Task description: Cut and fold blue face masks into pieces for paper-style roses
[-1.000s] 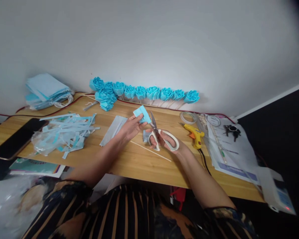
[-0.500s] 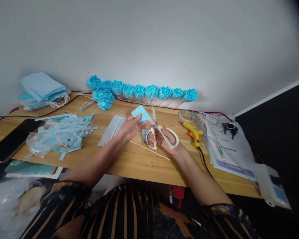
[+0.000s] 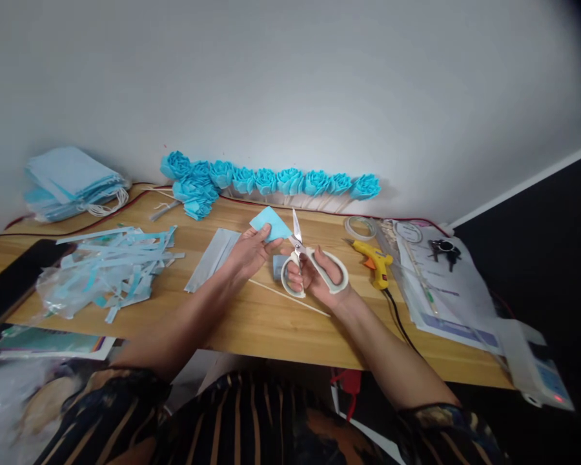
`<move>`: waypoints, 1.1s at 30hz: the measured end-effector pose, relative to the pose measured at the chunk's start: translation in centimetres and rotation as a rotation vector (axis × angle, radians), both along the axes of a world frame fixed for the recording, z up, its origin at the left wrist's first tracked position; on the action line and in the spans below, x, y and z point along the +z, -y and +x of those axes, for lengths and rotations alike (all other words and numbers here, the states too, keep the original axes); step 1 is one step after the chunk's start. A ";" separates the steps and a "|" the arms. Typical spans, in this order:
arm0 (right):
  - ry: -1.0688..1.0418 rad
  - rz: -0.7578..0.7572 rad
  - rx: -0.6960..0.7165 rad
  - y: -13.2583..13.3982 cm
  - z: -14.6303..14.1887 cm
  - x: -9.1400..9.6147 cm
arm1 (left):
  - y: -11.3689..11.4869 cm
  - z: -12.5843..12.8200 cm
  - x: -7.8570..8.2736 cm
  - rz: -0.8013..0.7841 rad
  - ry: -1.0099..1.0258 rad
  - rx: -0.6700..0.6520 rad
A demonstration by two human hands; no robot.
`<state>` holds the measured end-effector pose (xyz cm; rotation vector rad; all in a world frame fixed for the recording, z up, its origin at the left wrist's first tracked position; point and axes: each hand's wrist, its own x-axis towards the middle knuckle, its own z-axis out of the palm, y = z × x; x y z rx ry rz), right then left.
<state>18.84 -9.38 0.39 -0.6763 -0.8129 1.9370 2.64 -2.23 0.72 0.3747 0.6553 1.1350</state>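
Observation:
My left hand (image 3: pixel 255 248) pinches a small light-blue fabric piece (image 3: pixel 272 223) above the desk. In my right hand (image 3: pixel 322 274) is a pair of scissors (image 3: pixel 297 247) with white handles, its blades parted and one of them near the right corner of the fabric; whether they touch I cannot tell. Below the left wrist lies a flat pale-blue face mask (image 3: pixel 210 258). A small grey-blue folded piece (image 3: pixel 277 267) sits on the desk behind the scissors' handle. A thin wooden stick (image 3: pixel 290 298) lies in front of both hands.
Blue fabric flowers (image 3: pixel 290 182) on sticks line the wall. A stack of masks (image 3: pixel 75 177), a heap of cut strips (image 3: pixel 121 261) and a dark phone (image 3: pixel 17 281) are at left. To the right are a yellow glue gun (image 3: pixel 376 258), a tape roll (image 3: pixel 359 227), papers (image 3: pixel 450 287) and keys (image 3: pixel 445 252).
The view has shifted slightly. The fabric has turned a little in my left hand, and the scissors' blades remain parted beside it.

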 end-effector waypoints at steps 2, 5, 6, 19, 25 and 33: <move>0.008 -0.010 -0.001 0.0 0.0 0.0 | 0.1 0.0 0.2 -0.005 -0.005 0.007; 0.001 -0.009 -0.012 0.0 -0.1 -0.1 | 0.1 0.0 0.2 -0.004 -0.009 0.010; -0.004 -0.008 -0.015 0.0 -0.1 -0.1 | 0.1 -0.1 0.1 0.000 -0.009 0.007; -0.011 0.010 -0.015 0.3 -0.4 0.3 | -0.2 -0.3 -0.5 0.063 0.022 -0.011; -0.023 -0.015 -0.030 0.3 -0.4 0.1 | -0.2 -0.2 -0.5 0.073 0.013 -0.003; -0.011 -0.015 -0.050 0.2 -0.5 0.1 | -0.1 -0.2 -0.2 0.073 0.020 -0.002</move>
